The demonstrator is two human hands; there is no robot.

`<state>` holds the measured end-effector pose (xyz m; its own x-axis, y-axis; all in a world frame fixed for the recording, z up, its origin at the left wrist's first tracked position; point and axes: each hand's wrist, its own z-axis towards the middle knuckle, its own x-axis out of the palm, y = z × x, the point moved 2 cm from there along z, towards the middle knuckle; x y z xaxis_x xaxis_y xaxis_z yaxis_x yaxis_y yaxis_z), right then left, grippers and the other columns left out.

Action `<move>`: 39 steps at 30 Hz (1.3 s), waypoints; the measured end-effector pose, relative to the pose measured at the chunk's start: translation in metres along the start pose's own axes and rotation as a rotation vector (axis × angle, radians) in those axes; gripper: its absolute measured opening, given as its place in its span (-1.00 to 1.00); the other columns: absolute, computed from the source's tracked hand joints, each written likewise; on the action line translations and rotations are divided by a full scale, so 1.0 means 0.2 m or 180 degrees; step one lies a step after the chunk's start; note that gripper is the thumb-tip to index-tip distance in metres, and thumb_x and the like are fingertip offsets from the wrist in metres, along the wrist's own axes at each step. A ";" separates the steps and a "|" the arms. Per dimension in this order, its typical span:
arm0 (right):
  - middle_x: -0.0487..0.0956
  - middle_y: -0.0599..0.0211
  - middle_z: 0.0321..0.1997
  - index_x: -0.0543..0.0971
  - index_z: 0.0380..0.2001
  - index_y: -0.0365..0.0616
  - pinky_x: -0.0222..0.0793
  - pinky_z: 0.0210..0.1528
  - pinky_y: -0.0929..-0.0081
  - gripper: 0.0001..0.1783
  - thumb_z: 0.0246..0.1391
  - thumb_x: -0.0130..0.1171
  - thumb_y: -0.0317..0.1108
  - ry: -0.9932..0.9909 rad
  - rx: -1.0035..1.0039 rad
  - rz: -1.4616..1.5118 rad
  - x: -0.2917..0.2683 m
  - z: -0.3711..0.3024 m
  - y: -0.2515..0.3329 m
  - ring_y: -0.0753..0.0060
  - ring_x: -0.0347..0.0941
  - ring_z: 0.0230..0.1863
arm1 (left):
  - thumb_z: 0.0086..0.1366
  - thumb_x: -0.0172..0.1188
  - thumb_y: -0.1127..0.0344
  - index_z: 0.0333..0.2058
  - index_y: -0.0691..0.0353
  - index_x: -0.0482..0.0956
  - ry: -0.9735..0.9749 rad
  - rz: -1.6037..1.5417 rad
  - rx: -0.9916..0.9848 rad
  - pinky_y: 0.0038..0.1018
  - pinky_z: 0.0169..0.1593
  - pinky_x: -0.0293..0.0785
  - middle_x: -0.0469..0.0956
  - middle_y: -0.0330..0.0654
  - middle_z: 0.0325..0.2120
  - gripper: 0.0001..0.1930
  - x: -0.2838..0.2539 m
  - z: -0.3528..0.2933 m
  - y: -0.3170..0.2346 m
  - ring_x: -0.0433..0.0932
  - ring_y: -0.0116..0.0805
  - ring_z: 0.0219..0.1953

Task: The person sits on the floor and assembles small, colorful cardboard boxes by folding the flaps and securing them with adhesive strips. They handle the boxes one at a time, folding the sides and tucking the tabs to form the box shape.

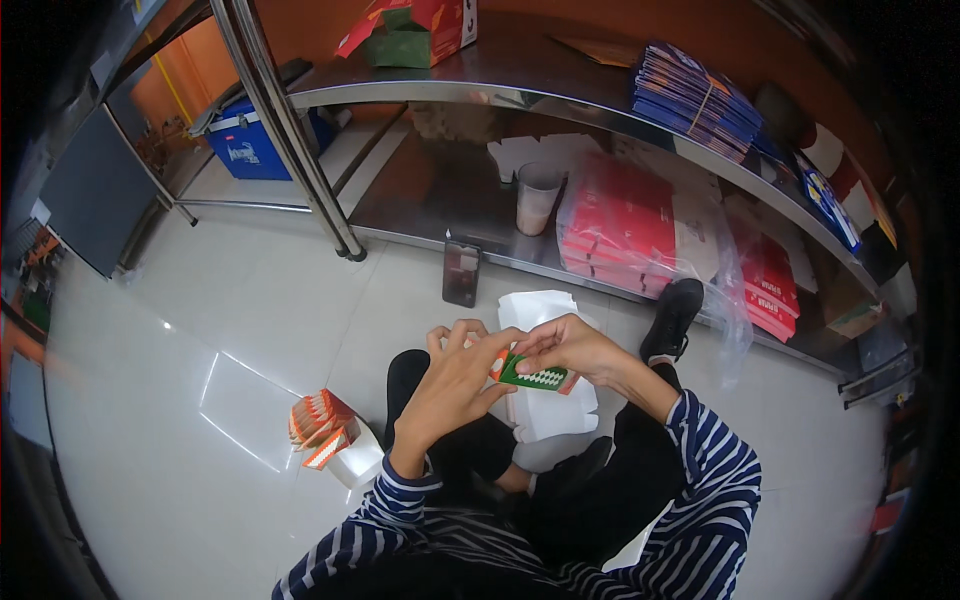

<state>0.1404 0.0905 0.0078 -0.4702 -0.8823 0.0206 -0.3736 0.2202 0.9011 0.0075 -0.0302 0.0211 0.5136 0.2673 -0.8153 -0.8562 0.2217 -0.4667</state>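
Note:
Between my two hands, above my lap, is a small green and orange card packet (540, 374) with a row of white zigzag marks. My left hand (455, 375) grips its left end, fingers bent around it. On its right and upper side, my right hand (570, 350) pinches the card between thumb and fingers. Below the hands, white die-cut cardboard sheets (555, 415) lie across my legs and the floor. To my left, a bunch of orange card packets (320, 420) stands in a white round container (362, 462).
A phone (461, 273) leans upright against the metal shelf unit (400, 205). On its lower shelf are a plastic cup (537, 198) and plastic-wrapped red boxes (620, 215); above sit blue flat cartons (690, 100) and an open red box (425, 35). A blue cooler (250, 145) stands far left.

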 end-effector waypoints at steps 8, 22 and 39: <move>0.46 0.51 -0.56 0.56 -0.46 -0.21 0.21 -0.43 0.70 -0.84 -0.16 0.30 -0.41 -0.0248 -0.1616 -0.0965 0.02 0.03 -0.02 0.73 0.28 -0.47 | -0.14 0.31 0.40 -0.03 0.11 0.30 -0.0204 -0.0572 0.0125 -0.23 -0.03 0.10 0.42 -0.20 -0.23 -0.38 0.01 0.02 0.00 0.30 -0.19 -0.11; 0.56 0.26 -0.32 0.53 -0.28 -0.31 0.37 -0.24 0.64 -0.80 0.00 0.14 -0.44 -0.0588 -0.1383 0.0468 0.05 0.05 -0.05 0.56 0.47 -0.27 | 0.28 0.02 0.30 -0.03 0.38 0.34 -0.1853 -0.3276 -0.1074 -0.67 -0.18 0.34 0.46 -0.14 -0.16 -0.65 0.24 0.08 0.05 0.44 -0.53 -0.23; 0.55 0.32 -0.30 0.51 -0.27 -0.25 0.30 -0.17 0.62 -0.76 0.04 0.14 -0.32 -0.0852 -0.1565 0.0181 0.00 0.00 0.03 0.61 0.42 -0.28 | 0.20 0.13 0.37 -0.28 0.37 0.43 -0.2434 -0.4199 -0.1393 -0.74 -0.39 0.35 0.55 -0.20 -0.46 -0.81 0.18 -0.03 0.19 0.47 -0.64 -0.47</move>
<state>0.1370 0.0914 0.0138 -0.6892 -0.7242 0.0220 0.0446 -0.0121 0.9989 -0.0062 -0.0169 -0.0277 0.6681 0.5326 0.5196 0.3149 0.4302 -0.8460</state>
